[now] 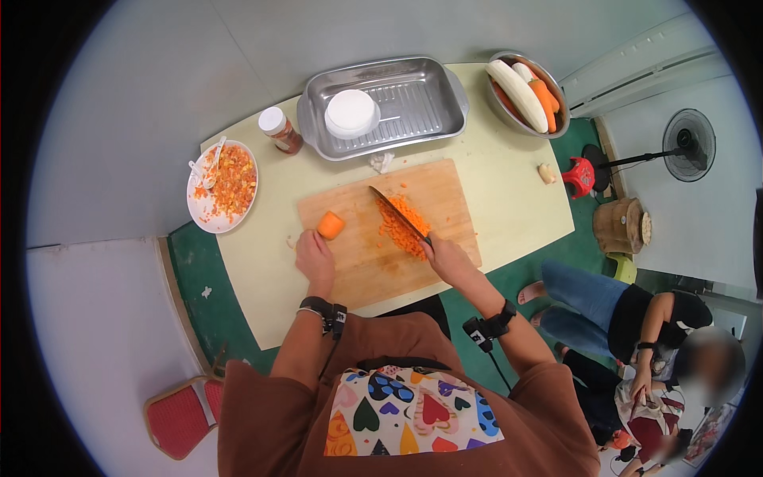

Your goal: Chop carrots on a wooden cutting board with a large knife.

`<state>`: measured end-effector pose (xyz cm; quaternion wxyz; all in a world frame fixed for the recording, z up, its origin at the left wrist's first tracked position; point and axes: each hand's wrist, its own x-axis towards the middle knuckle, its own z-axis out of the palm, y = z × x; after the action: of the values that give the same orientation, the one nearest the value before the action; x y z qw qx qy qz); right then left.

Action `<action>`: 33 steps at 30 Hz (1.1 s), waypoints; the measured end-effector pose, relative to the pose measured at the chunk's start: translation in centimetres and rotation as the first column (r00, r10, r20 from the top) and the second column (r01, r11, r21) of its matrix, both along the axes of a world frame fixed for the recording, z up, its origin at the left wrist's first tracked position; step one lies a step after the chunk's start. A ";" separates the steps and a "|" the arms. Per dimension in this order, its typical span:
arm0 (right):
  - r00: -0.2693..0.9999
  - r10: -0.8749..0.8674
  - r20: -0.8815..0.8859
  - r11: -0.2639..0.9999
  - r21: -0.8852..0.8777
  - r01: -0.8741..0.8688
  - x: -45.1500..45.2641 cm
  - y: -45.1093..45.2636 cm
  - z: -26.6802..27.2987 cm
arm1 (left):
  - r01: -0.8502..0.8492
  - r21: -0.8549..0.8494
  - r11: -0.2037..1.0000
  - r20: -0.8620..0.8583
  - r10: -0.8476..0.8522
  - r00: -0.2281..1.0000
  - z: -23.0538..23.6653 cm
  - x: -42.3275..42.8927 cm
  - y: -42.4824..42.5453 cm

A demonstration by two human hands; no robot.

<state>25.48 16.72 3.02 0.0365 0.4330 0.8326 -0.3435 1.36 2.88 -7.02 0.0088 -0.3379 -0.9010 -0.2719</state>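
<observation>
My right hand (447, 257) is closed round the handle of a kitchen knife (396, 211), whose dark blade lies over a heap of chopped carrot (406, 225). The heap is on a wooden cutting board (357, 280). At the board's left edge my left hand (316, 257) is curled, its fingers beside a thick piece of carrot (331, 225); whether anything is inside the fingers cannot be seen. A few orange bits are scattered round the heap.
Behind the board stands a metal tray (411, 143) with white round containers (351, 113). A jar (281, 131) and an oval plate of diced food (229, 185) are left; a bowl of carrots and peeled white vegetables (524, 95) is back right. Two people (620, 316) are at the right.
</observation>
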 end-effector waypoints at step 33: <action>0.996 -0.065 0.053 0.996 -0.060 0.069 2.9 -1.2 0.9 | 0.005 -0.015 1.000 -0.067 -0.006 0.998 0.5 0.3 0.4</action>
<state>28.36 15.52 3.95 0.0594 0.4679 0.8055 -0.3588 1.68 3.26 -6.52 0.0360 -0.3493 -0.9012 -0.2539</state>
